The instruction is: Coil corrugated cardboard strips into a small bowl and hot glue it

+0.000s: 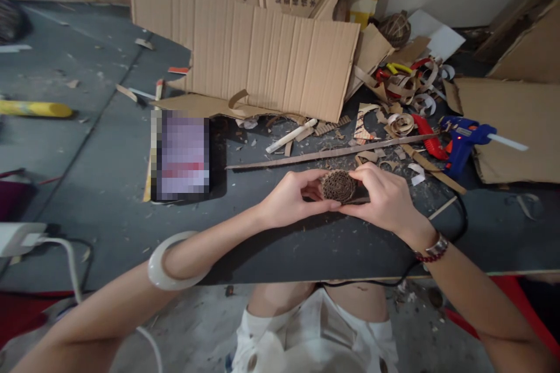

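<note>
Over dark table point(262, 250), near front edge: pinched from both sides by left hand point(291, 201) and right hand point(391, 195), cardboard coil point(339, 186)! Looks light, springy, crushable, prone to unwinding; best held gently around outside.

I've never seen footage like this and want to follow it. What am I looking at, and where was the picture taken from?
There is no machine here: these are a person's own bare hands. The one picture comes from a camera worn on the head, looking forward and down, so the arms reach in from below. The left hand and right hand together hold a tightly rolled cardboard coil. On the dark table lie a long cardboard strip, scattered scraps, and, to the left, a phone-like device with its screen blurred. A blue glue gun sits to the right; behind is a large corrugated sheet.
</note>
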### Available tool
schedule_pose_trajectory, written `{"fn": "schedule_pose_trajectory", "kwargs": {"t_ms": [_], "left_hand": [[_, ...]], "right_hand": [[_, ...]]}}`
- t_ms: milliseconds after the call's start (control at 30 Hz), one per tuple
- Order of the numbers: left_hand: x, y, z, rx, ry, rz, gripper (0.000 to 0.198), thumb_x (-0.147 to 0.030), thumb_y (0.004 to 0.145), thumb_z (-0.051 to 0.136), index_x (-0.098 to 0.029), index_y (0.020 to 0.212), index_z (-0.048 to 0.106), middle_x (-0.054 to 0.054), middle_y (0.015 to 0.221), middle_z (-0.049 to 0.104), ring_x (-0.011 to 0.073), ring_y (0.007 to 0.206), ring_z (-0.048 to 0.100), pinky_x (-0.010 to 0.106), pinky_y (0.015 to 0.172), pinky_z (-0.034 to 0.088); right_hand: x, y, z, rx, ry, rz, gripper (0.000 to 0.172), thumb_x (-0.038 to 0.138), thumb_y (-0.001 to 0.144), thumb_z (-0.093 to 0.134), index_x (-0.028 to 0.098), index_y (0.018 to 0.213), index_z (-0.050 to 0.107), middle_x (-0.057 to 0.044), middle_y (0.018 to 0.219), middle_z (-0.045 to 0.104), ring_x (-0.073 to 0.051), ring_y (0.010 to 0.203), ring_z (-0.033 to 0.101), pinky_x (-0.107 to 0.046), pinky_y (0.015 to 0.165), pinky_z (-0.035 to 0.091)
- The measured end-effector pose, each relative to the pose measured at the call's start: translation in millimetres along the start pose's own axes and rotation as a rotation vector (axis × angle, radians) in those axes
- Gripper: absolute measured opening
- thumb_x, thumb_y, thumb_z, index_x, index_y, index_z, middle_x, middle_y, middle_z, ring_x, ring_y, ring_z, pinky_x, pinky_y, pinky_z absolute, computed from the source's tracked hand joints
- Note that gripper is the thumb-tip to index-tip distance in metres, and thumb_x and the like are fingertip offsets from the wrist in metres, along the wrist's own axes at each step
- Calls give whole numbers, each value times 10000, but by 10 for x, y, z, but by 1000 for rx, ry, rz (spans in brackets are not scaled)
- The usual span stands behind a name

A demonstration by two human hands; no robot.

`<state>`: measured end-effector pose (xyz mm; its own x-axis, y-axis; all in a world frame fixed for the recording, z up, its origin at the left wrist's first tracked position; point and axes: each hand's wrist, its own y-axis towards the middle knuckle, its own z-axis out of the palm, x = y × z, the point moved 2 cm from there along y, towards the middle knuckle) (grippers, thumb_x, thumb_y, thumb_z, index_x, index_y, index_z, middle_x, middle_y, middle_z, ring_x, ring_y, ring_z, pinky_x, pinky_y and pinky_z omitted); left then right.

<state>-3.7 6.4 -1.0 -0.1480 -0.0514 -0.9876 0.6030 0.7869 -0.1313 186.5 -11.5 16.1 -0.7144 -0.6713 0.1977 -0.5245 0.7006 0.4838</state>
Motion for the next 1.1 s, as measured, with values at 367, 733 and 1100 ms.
{"fn": "schedule_pose_trajectory", "kwargs": {"t_ms": [367,733,1100], "left_hand": [[3,39,-99,-72,-41,-16,427,-280,727,740,-97,1091,609,81,914,715,152,758,684,273,731,565],[12,25,-125,153,-112,-165,436,-270,733,733,-110,1118,607,66,874,708,137,690,679,257,668,559],[44,18,-23,-2,-143,-77,450,-294,718,753,-112,1100,598,82,960,715,167,819,692,303,775,575]], "right_hand": [[-32,11,-67,70,-65,-55,483,315,895,574,98,1311,462,-69,874,688,-176,785,645,-288,742,506],[8,17,-18,245,-21,-141,642,423,901,516,65,1410,359,-166,1221,602,-287,1125,529,-458,957,447],[8,2,-1,24,-29,-21,517,540,827,590,103,1105,572,-140,976,692,-248,906,657,-365,807,522]]}}
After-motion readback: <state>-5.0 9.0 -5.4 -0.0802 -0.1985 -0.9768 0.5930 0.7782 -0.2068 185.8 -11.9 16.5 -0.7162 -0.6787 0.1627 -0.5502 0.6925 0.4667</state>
